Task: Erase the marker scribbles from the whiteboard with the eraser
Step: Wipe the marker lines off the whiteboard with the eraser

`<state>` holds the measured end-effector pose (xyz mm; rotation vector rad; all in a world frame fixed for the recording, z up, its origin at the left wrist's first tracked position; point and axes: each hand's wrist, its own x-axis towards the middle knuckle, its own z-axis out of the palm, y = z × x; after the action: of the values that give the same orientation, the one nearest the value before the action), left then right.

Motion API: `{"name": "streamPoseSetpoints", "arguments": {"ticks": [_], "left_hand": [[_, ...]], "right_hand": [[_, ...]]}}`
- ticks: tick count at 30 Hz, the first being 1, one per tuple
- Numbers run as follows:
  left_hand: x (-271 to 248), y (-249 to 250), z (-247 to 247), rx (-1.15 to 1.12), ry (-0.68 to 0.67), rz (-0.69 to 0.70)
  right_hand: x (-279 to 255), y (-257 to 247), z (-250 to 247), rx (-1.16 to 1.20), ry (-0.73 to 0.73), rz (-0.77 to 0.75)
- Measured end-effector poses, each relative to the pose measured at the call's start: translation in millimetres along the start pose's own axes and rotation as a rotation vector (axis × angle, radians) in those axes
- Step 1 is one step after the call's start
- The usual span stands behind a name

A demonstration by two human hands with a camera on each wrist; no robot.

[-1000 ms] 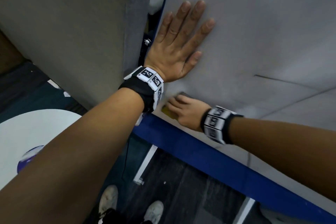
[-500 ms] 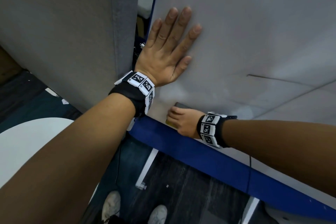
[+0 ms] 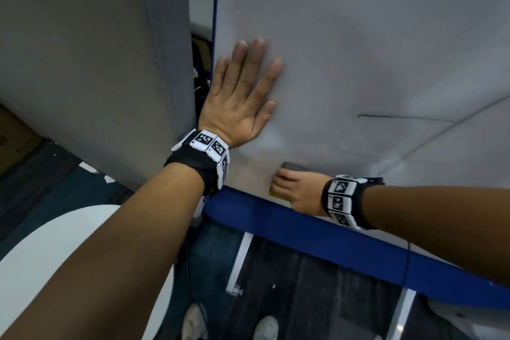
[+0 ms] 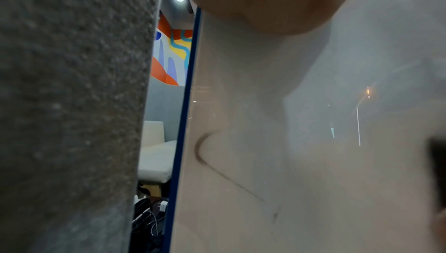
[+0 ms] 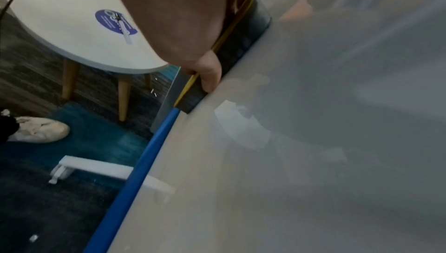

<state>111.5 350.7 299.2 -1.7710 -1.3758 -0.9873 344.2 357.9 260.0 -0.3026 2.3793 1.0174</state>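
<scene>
Whiteboard [image 3: 372, 36] filled the right of the head view, its blue frame [image 3: 317, 232] crossing the lower middle. Low on the board, just above that frame, the right hand [image 3: 299, 190] gripped the eraser [image 3: 293, 167], fingers curled over its back, its dark pad flat against the surface. Up and to the left, the left hand [image 3: 240, 99] lay flat on the board, fingers straight and spread. A thin dark marker line [image 3: 400, 117] ran at centre right. A white round table [image 5: 72, 28] stood at upper left of the right wrist view.
</scene>
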Motion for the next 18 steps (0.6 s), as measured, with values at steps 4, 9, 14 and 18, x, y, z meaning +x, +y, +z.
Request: {"name": "streamPoseSetpoints", "arguments": {"ticks": [4,9,14,18], "left_hand": [[4,17,-18,-0.067,-0.004,-0.083],[50,38,-47,-0.070,-0.031,-0.047],[169,44,-80,-0.058,0.064,0.027],[245,48,-110,-0.077,0.116,0.027]], "right_hand": [[-68,16,-14,0.044,0.086,0.163],[-131,63,-57,0.061,0.344,0.394],[-192,124,-110,-0.032,0.552,0.579],[-238,170,-151,-0.175,0.618,0.787]]}}
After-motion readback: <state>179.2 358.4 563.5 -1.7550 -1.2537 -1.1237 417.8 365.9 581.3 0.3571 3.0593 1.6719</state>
